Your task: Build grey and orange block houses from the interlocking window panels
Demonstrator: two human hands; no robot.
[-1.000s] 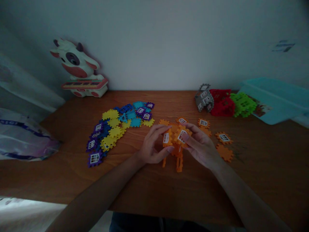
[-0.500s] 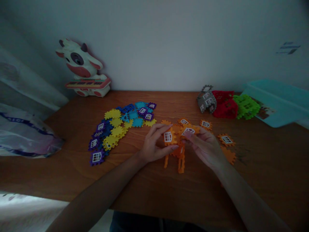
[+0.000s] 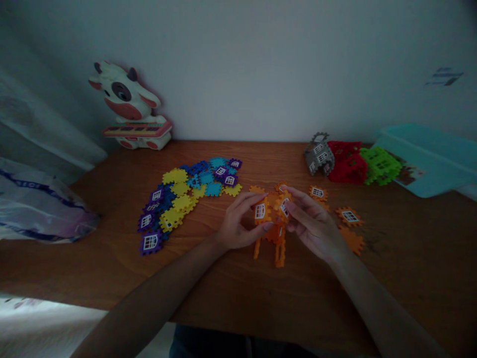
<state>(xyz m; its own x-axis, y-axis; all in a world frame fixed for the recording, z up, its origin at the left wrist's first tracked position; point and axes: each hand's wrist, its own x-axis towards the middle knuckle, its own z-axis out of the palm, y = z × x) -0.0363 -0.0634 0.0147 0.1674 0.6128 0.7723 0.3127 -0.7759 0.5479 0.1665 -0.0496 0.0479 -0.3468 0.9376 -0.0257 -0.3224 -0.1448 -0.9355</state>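
The bare left hand (image 3: 238,223) and bare right hand (image 3: 313,223) have their fingers curled, gripping the orange interlocking plastic window-panel structure (image 3: 272,211) at the table's centre, where uneven pressure could pop its joints apart and drop its narrow lower legs.

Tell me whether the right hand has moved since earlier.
Yes, the right hand shifted toward the wall, judged against the flat orange window piece.

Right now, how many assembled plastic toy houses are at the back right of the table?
3: a grey house, a red house and a green house, in a row left to right.
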